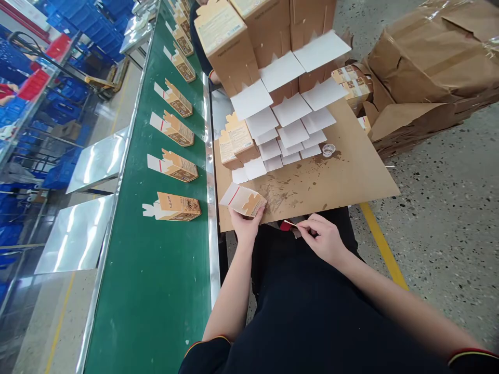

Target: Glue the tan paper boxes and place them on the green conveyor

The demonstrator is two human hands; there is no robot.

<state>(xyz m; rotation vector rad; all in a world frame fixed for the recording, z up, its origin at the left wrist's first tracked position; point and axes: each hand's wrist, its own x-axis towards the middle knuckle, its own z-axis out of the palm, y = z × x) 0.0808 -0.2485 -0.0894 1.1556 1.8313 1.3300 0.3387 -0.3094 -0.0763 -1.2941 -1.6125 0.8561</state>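
Note:
My left hand (248, 224) is closed around a small tan carton (246, 201), whose white flap with a red strip stands open. My right hand (319, 236) pinches a thin cotton swab (290, 223), its pale tip pointing left, just above my lap and apart from the carton. Beyond the hands, stacked cartons with white flaps (290, 130) cover the far part of the cardboard sheet (335, 176). A small clear round dish (328, 150) sits on that sheet beside dark wet-looking stains.
On my left runs a green conveyor belt (156, 291) with a metal edge, carrying a row of tan cartons (179, 206). Large brown cartons (234, 49) stand at the back. At right, a big brown paper-wrapped bundle (429, 67) rests on the speckled floor. A co-worker's arm shows behind the boxes.

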